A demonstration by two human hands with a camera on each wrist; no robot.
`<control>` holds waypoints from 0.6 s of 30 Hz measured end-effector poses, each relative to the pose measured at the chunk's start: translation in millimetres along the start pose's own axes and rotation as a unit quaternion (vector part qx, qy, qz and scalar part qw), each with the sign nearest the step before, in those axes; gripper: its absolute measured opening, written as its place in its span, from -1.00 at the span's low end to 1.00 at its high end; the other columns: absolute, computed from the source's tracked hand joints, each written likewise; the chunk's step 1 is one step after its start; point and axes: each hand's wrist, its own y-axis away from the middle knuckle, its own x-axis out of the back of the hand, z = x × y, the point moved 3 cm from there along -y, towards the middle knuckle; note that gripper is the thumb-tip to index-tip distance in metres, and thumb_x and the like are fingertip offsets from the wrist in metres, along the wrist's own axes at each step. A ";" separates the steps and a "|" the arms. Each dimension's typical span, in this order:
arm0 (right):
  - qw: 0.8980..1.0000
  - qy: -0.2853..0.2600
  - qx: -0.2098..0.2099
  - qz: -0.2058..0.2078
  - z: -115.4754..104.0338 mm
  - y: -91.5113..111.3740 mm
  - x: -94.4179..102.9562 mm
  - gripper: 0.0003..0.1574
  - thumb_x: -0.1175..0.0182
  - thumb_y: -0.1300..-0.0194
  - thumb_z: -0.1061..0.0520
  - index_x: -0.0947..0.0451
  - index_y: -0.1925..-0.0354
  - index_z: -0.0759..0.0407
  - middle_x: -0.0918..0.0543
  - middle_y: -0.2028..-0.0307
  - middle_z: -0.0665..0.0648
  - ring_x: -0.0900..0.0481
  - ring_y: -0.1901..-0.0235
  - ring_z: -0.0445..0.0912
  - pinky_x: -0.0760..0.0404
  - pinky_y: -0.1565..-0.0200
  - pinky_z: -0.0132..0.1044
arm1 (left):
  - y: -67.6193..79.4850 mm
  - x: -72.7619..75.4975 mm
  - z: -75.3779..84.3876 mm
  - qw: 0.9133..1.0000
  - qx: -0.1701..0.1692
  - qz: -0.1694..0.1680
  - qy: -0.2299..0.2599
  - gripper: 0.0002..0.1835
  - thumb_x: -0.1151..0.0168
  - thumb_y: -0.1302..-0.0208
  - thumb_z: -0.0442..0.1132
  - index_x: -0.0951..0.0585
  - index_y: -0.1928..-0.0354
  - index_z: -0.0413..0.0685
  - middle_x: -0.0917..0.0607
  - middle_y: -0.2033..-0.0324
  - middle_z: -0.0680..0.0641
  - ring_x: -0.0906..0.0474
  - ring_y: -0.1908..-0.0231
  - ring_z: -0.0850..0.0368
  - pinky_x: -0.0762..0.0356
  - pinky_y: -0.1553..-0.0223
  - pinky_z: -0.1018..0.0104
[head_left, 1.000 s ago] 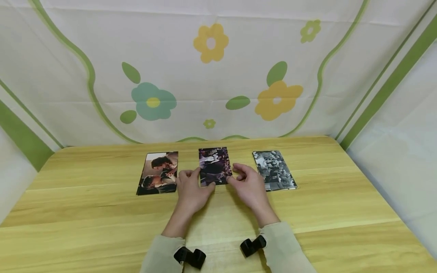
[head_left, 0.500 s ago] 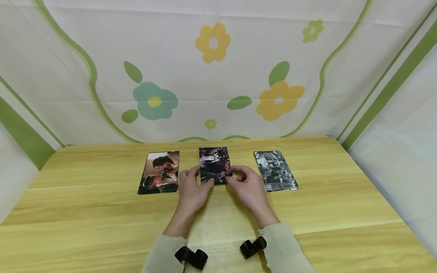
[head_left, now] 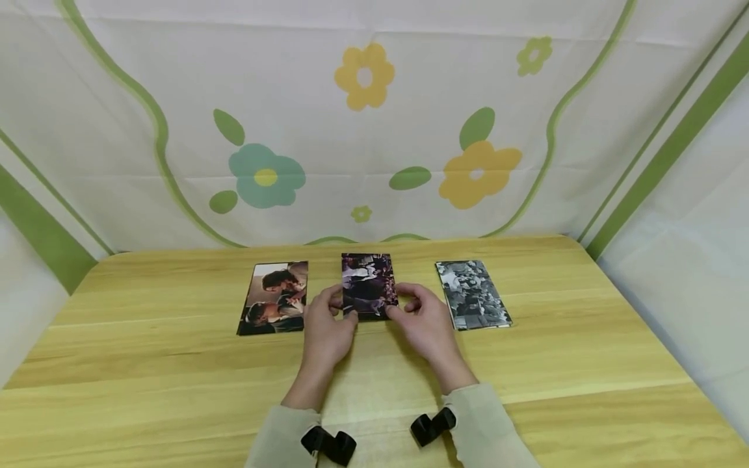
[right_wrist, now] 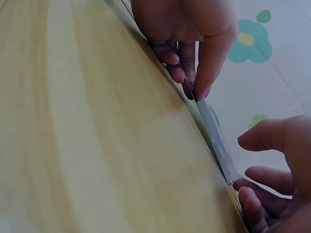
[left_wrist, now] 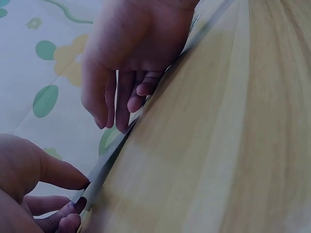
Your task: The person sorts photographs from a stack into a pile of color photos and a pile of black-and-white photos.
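In the head view, a stack of photo prints (head_left: 368, 283), its top one a dark, purple-toned crowd scene, lies between both hands. My left hand (head_left: 328, 330) pinches its near left corner, thumb at the near edge and fingers at the left side; the left wrist view shows the thumb (left_wrist: 73, 177) against the stack's edge. With its fingertips, my right hand (head_left: 427, 325) touches the right side of the stack. Seen from the right wrist, that thumb (right_wrist: 257, 138) stands apart above the stack's end (right_wrist: 218, 150). Some fingers are partly hidden.
On the wooden table (head_left: 175, 377), a warm-toned photo (head_left: 275, 302) with two people lies left of my left hand. A black-and-white photo (head_left: 474, 296) lies right of my right hand. A flowered cloth (head_left: 363, 143) hangs behind the table's far edge.
My right index finger has come in against the stack's right side. My left thumb has slid left along the near edge toward the corner. The outer photos stay in place.
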 end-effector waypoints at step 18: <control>0.994 -0.108 0.011 -0.020 -15.1 9.3 -5.9 -0.47 -0.47 -0.31 0.17 -0.71 -0.24 -0.02 -0.78 0.05 0.19 -0.73 0.12 -0.04 -0.71 0.08 -0.27 | -0.7 27.5 12.6 0.995 0.043 0.034 0.079 -0.53 -0.32 -0.41 -0.37 -0.67 -0.34 -0.18 -0.70 -0.07 -0.26 -0.61 -0.04 -0.08 -0.57 0.01 0.22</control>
